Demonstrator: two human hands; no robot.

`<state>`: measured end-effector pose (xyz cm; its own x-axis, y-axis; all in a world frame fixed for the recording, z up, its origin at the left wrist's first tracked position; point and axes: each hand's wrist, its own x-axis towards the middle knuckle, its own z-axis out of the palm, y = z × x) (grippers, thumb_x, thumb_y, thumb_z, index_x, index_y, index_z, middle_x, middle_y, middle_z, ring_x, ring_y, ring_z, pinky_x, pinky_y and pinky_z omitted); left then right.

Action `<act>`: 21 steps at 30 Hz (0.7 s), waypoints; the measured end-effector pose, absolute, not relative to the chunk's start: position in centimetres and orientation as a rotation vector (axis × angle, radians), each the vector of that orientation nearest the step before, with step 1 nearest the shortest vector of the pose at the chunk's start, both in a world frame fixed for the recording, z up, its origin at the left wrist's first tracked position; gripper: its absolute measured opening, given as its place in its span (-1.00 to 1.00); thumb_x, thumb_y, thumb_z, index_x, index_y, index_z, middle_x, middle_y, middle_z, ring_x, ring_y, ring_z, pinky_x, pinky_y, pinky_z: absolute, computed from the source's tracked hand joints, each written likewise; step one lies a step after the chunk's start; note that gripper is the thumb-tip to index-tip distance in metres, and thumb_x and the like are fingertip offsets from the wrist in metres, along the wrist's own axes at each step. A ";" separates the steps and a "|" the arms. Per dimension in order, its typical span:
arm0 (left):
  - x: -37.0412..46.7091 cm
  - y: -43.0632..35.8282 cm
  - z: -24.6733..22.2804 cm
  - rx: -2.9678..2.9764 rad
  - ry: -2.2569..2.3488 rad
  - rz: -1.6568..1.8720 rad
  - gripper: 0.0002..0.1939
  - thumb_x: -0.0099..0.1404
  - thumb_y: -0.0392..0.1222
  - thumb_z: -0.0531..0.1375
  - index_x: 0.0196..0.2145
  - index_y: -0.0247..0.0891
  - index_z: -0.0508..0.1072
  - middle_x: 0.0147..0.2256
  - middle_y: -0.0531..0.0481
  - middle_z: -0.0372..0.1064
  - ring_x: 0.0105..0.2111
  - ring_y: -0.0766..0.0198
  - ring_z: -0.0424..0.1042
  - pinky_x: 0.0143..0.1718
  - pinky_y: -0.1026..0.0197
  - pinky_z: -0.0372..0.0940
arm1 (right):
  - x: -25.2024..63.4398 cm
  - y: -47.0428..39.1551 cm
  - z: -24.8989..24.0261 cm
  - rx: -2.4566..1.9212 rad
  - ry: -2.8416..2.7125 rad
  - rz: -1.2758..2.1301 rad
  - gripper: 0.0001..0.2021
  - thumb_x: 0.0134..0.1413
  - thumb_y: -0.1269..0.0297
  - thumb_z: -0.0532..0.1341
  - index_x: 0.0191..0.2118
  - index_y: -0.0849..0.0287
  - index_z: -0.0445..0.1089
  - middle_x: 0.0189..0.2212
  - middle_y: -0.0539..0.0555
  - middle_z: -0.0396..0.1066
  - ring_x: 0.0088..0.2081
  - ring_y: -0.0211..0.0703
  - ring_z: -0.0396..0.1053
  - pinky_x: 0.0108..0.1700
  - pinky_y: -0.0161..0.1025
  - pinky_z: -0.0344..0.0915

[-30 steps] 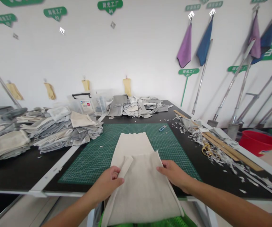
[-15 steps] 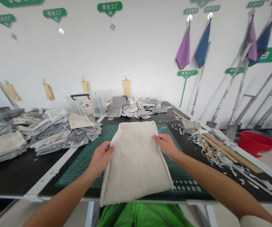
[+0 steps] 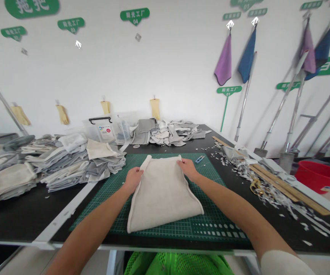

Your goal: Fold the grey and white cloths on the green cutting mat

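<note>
A cream cloth piece (image 3: 161, 194) with rolled side edges lies over the green cutting mat (image 3: 101, 208). My left hand (image 3: 133, 179) is closed on its left edge near the top, thumb over the fabric. On the opposite edge, near the upper right corner, my right hand (image 3: 188, 169) pinches the cloth. A small blue cutter (image 3: 200, 159) rests on the mat beyond my right hand.
Stacked grey and cream cloths (image 3: 67, 160) cover the left side. Behind the mat are a clear box (image 3: 104, 131) and a heap of grey pieces (image 3: 167, 131). Scraps, wooden strips (image 3: 291, 189) and gold-handled scissors (image 3: 256, 187) lie right. A red bucket (image 3: 319, 177) stands beyond.
Both hands have moved away from my body with the cloth, whose near edge now lies over the mat instead of hanging past the table edge. The right hand has also shifted slightly left.
</note>
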<state>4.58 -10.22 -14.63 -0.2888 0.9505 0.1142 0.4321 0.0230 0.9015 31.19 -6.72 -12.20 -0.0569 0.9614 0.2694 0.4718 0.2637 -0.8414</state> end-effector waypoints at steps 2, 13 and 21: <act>4.6 -10.0 -14.9 1.437 1.833 1.210 -0.75 0.05 -0.18 0.13 -0.33 -0.37 0.46 -0.39 -0.14 0.44 -0.35 0.12 0.42 -0.33 0.17 0.26 | 31.3 -6.2 -12.8 -1.413 -1.697 0.664 -0.66 -0.04 0.09 0.04 -0.43 0.29 0.39 -0.52 0.00 0.36 -0.39 -0.17 0.29 -0.35 -0.28 0.20; 5.9 -12.2 -12.8 2.276 1.901 1.117 -0.59 0.18 -0.23 0.06 0.00 -0.29 0.29 0.05 -0.23 0.17 0.11 0.04 0.11 0.14 0.03 0.00 | 31.0 -7.0 -13.3 -1.473 -2.017 0.290 -0.36 0.01 0.12 0.12 0.13 0.51 0.10 0.24 0.43 -0.13 0.28 0.12 -0.31 0.23 -0.04 -0.25; 9.4 -15.8 -15.1 2.637 1.188 0.445 -0.48 0.30 -0.11 -0.06 0.18 -0.31 0.09 0.17 -0.20 0.07 0.16 0.14 0.05 0.18 0.07 -0.06 | 28.3 -12.8 -15.8 -0.972 -2.659 0.242 -0.44 0.18 0.16 -0.07 0.21 0.41 0.00 0.23 0.33 -0.06 0.26 0.03 -0.16 0.22 -0.01 -0.12</act>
